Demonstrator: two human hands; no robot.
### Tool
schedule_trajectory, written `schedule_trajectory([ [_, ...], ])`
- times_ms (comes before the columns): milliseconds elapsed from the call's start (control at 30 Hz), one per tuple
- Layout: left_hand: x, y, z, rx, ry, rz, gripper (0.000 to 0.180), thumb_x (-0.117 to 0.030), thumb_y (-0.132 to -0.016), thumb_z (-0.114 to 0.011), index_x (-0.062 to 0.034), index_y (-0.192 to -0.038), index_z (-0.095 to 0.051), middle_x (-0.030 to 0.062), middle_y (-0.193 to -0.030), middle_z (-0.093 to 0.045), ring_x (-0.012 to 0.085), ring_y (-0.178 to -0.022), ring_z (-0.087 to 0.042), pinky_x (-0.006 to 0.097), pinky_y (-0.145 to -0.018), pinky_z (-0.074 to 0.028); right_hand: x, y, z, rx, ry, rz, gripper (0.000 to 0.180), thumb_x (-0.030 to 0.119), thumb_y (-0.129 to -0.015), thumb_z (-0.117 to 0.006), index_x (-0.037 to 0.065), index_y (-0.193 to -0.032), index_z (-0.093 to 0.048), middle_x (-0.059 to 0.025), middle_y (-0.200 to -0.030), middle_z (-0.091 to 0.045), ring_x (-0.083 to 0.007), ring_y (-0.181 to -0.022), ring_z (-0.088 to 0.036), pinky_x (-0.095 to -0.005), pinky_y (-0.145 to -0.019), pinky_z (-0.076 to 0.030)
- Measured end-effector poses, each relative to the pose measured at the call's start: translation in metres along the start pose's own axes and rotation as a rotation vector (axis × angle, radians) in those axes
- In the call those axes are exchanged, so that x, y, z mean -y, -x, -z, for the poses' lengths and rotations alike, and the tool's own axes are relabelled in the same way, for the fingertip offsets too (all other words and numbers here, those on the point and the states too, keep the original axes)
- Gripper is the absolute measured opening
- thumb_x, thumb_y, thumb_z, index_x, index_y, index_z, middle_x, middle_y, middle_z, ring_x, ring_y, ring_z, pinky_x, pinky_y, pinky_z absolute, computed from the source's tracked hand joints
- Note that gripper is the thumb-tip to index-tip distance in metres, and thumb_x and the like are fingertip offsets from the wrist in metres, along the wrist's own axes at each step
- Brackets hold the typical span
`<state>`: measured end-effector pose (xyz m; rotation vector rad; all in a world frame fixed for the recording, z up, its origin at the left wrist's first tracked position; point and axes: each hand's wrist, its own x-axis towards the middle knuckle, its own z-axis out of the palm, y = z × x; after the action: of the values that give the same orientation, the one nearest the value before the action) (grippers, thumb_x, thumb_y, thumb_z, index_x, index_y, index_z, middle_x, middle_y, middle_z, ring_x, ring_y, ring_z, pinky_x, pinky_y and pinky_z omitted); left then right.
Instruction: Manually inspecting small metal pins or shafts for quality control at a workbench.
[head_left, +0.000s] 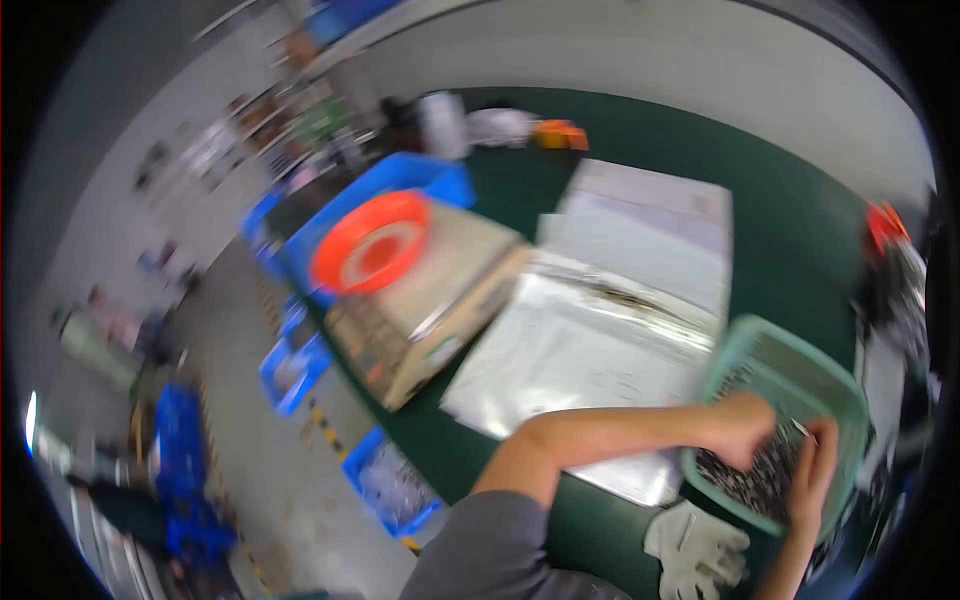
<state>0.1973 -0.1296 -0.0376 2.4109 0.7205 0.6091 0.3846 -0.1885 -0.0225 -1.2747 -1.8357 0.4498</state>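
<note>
A light green plastic basket [735,350] stands at the right of the table, with a heap of small dark and silvery parts [745,485] in it. My left hand [740,430] reaches across into the basket, fingers curled closed over the heap; whatever they hold is hidden. At the basket's right side my right hand [815,470] has its fingers pressed together. A small shiny part [800,428] shows at its fingertips, too blurred to name its kind. Left of the basket lies a large silvery plastic bag [580,360], partly under my left forearm.
A weighing scale [440,290] carries an orange-red bowl [330,262], beside a blue bin [440,175]. Papers [650,230] lie beyond the bag. A whitish glove [697,550] rests near the table's front edge. Blue bins [395,485] stand lower, left of the table.
</note>
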Motion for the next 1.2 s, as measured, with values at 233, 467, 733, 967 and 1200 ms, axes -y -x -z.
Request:
schedule_trajectory([
  [233,0.002,-0.017,0.004,-0.391,0.951,0.2,0.01,0.0,-0.056,-0.07,-0.0015,-0.059,-0.061,0.0089,-0.062,-0.062,0.0165,-0.056,-0.059,0.027,-0.053,-0.047,-0.049,-0.002,0.01,0.062,-0.137,-0.036,0.017,0.014,-0.094,-0.04,0.003,-0.106,-0.045,0.0025,-0.09,-0.042,-0.005,-0.074,-0.035,-0.0159,-0.064,-0.027],
  [467,0.006,-0.035,-0.003,-0.341,1.21,0.225,0.01,0.004,-0.061,-0.072,0.0025,-0.068,-0.065,0.0113,-0.069,-0.064,0.0157,-0.061,-0.061,0.024,-0.056,-0.049,-0.089,-0.01,0.013,-0.087,-0.303,-0.124,0.029,0.017,-0.097,-0.039,-0.002,-0.119,-0.041,0.0015,-0.101,-0.043,-0.0048,-0.082,-0.038,-0.0158,-0.072,-0.031],
  [733,0.005,-0.024,-0.009,-0.454,0.814,0.049,0.013,-0.002,-0.057,-0.077,0.0002,-0.064,-0.066,0.0098,-0.064,-0.065,0.0132,-0.057,-0.061,0.025,-0.053,-0.049,-0.024,-0.006,0.006,0.066,0.132,0.119,0.011,0.006,-0.093,-0.036,-0.001,-0.098,-0.042,-0.007,-0.089,-0.042,-0.0147,-0.084,-0.04,-0.0236,-0.078,-0.033],
  [967,-0.007,-0.011,0.008,-0.396,0.823,0.089,0.022,-0.011,-0.065,-0.075,0.0003,-0.076,-0.06,0.0097,-0.072,-0.064,0.0128,-0.066,-0.063,0.025,-0.057,-0.05,0.019,0.0,-0.01,0.028,0.008,-0.083,0.018,0.005,-0.09,-0.048,0.0,-0.107,-0.048,-0.0105,-0.104,-0.052,-0.0172,-0.1,-0.049,-0.0281,-0.088,-0.038],
  [1200,0.01,-0.009,0.026,-0.309,0.389,0.236,0.014,-0.015,-0.087,-0.056,-0.0019,-0.089,-0.06,0.0071,-0.08,-0.064,0.0114,-0.068,-0.058,0.024,-0.059,-0.045,0.019,-0.023,-0.001,-0.021,0.033,-0.021,0.016,0.008,-0.084,-0.051,0.004,-0.099,-0.046,-0.0142,-0.071,-0.055,-0.0315,-0.062,-0.056,-0.0379,-0.056,-0.043],
])
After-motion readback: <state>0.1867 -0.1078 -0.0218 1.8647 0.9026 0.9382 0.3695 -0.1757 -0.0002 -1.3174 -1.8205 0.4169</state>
